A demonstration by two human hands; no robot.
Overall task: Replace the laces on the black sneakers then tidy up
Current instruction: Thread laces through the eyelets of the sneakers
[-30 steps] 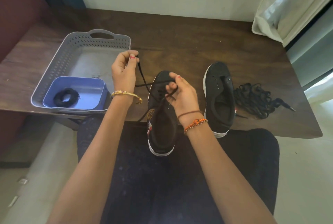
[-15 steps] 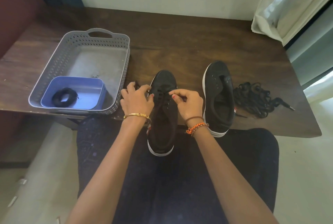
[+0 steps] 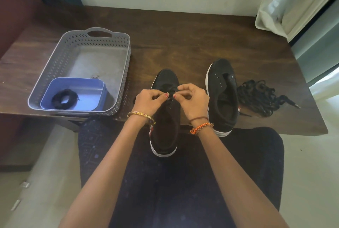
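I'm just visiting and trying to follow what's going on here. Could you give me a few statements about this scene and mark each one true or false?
1. Both hands, left hand and right hand, work at the near sneaker. True.
2. The other sneaker is fully laced. False: its eyelets are empty.
3. A coiled lace lies in the blue box. True.
4. The loose laces lie inside the grey basket. False: they lie on the table, right of the sneakers.
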